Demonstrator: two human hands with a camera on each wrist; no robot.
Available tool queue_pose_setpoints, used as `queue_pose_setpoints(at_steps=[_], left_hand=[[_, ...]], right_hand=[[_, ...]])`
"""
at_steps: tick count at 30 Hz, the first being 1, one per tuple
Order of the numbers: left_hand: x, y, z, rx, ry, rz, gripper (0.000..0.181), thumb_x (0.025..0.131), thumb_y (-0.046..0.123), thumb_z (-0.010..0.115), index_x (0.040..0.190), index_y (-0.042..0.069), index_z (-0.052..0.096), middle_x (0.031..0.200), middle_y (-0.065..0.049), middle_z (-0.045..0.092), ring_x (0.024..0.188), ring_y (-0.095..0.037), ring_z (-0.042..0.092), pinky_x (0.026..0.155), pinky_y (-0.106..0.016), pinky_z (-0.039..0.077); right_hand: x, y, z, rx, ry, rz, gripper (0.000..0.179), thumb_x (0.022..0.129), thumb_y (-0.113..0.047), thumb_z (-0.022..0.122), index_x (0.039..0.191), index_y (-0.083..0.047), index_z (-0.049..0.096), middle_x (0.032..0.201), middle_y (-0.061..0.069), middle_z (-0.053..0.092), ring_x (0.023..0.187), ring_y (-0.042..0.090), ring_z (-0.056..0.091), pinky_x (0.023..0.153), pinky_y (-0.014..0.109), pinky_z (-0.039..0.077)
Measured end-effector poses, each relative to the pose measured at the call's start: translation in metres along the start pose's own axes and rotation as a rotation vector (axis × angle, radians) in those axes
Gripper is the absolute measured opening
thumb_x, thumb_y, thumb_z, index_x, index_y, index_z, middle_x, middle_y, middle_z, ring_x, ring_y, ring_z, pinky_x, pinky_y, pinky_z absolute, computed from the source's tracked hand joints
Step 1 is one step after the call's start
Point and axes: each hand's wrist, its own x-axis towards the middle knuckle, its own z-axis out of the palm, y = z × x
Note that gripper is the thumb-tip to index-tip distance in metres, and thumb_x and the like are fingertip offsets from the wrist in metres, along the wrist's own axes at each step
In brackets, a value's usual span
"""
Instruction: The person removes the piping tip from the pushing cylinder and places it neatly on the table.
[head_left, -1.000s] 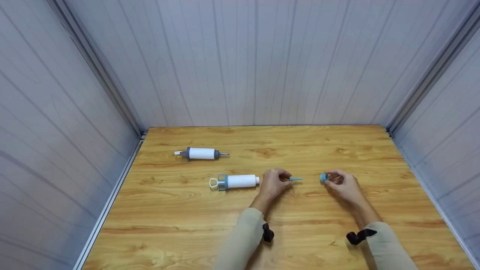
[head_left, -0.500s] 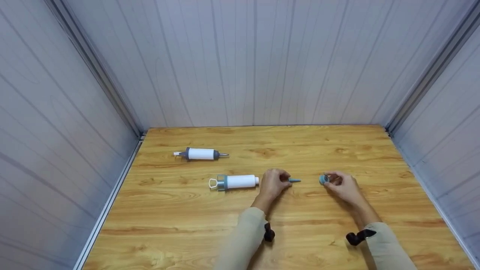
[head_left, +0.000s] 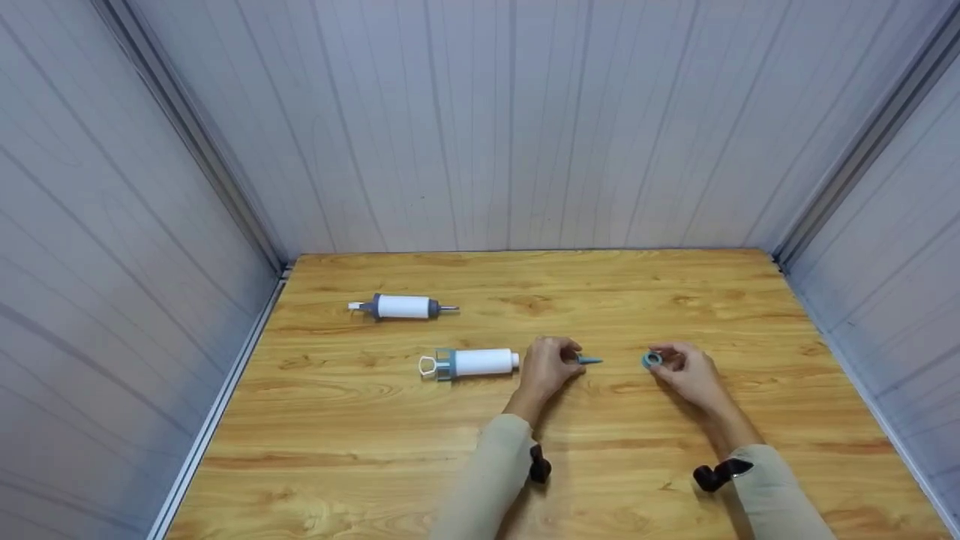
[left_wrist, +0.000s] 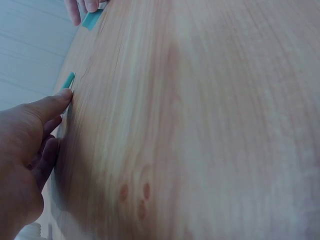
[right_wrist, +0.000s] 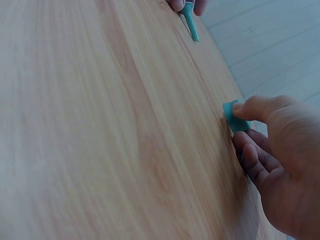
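Observation:
In the head view my left hand (head_left: pixel 549 371) pinches the wide end of a teal tapered nozzle (head_left: pixel 591 361), whose thin tip points right. My right hand (head_left: pixel 691 373) holds a teal ring cap (head_left: pixel 651 360) between thumb and fingers, its round opening showing. A short gap separates the nozzle from the cap. Just left of my left hand lies a white tube with a teal collar and a loop handle, like a cookie press (head_left: pixel 482 362); its bare white end faces the hand. The right wrist view shows the nozzle (right_wrist: pixel 190 22) beyond the cap (right_wrist: pixel 235 117).
A second white tube with grey ends and a metal tip (head_left: pixel 403 307) lies farther back on the left. All of it rests on a wood-grain table (head_left: pixel 360 465). Pale panel walls (head_left: pixel 480 135) close off the back and both sides.
The ring cap in my right hand has turned so that its round opening shows more towards the head camera. My left hand and the nozzle have hardly moved.

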Motion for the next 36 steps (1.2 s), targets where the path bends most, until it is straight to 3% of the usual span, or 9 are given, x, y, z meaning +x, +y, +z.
queue_pose_setpoints(at_steps=[12,21,24,31,36], left_hand=[[-0.002,-0.002,-0.002,-0.016,-0.003,0.006,0.031,0.093,0.023,0.095,0.121,0.015,0.088,0.108,0.000,0.088,0.105,-0.018,0.080,0.096,-0.032,0.065],[-0.003,0.001,-0.005,0.005,0.018,0.012,0.035,0.093,0.027,0.095,0.125,0.015,0.087,0.118,-0.002,0.087,0.108,-0.019,0.080,0.094,-0.031,0.066],[-0.001,0.003,-0.009,0.015,0.038,0.035,0.037,0.094,0.027,0.095,0.127,0.015,0.086,0.121,-0.004,0.085,0.111,-0.021,0.079,0.097,-0.032,0.065],[0.004,0.009,-0.023,-0.062,0.030,0.052,0.038,0.095,0.022,0.093,0.130,0.009,0.083,0.123,-0.009,0.083,0.116,-0.024,0.078,0.100,-0.036,0.065],[0.008,0.009,-0.033,-0.044,0.024,0.067,0.038,0.098,0.021,0.090,0.133,0.008,0.082,0.126,-0.010,0.083,0.120,-0.025,0.077,0.102,-0.038,0.065]], right_hand=[[0.001,-0.001,0.000,-0.010,-0.007,0.009,0.037,0.102,-0.003,0.079,0.137,0.007,0.073,0.128,0.031,0.071,0.088,0.000,0.060,0.076,0.016,0.051],[-0.001,-0.012,-0.013,-0.067,-0.100,0.005,0.049,0.107,-0.016,0.078,0.150,0.003,0.066,0.141,0.032,0.061,0.102,0.019,0.064,0.079,0.021,0.053],[0.000,-0.016,-0.018,-0.077,-0.113,0.004,0.052,0.108,-0.019,0.078,0.153,0.002,0.063,0.143,0.033,0.058,0.102,0.019,0.064,0.076,0.023,0.055],[0.004,-0.025,-0.023,-0.057,-0.110,-0.003,0.052,0.109,-0.019,0.076,0.155,0.001,0.062,0.146,0.034,0.056,0.094,0.015,0.066,0.070,0.025,0.059],[0.005,-0.030,-0.021,-0.049,-0.091,-0.023,0.051,0.108,-0.017,0.077,0.153,0.003,0.062,0.144,0.034,0.057,0.094,0.014,0.066,0.070,0.023,0.059]])
